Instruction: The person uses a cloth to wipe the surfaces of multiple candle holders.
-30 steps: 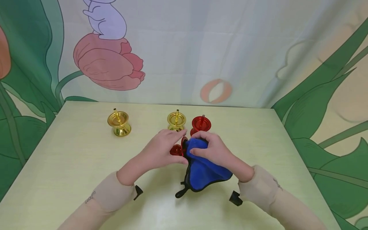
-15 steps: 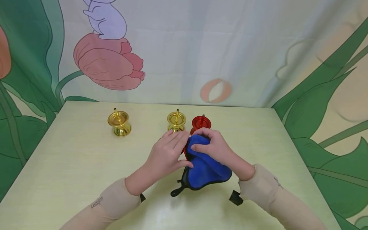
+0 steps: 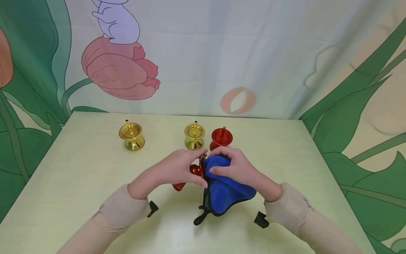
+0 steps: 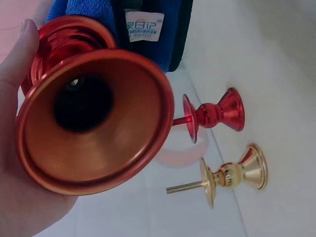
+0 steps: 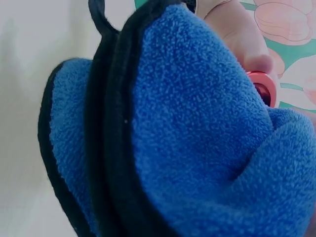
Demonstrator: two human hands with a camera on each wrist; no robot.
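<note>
A shiny red candle holder (image 3: pixel 196 170) lies tipped sideways between the two hands, lifted over the table. My left hand (image 3: pixel 177 167) grips it around the dish rim, fingers above and thumb below. In the left wrist view, the hollow underside of its flared base (image 4: pixel 133 148) faces the camera. My right hand (image 3: pixel 236 165) holds a folded blue cloth (image 3: pixel 226 194) with black edging against the dish side of the holder. Pile and a black hanging loop (image 5: pixel 98 17) show in the right wrist view. The holder's spike is hidden by the cloth.
Behind the hands stand another red candle holder (image 3: pixel 222 135) and a gold one (image 3: pixel 194 133). A second gold candle holder (image 3: pixel 131 132) stands farther left. A printed curtain (image 3: pixel 196 63) hangs at the back edge of the pale table (image 3: pixel 79 183).
My left hand went flat over the red holder's side toward the cloth, then drew back to its rim. The holder's base now tilts nearer my body. My right hand stays nearly still with the cloth.
</note>
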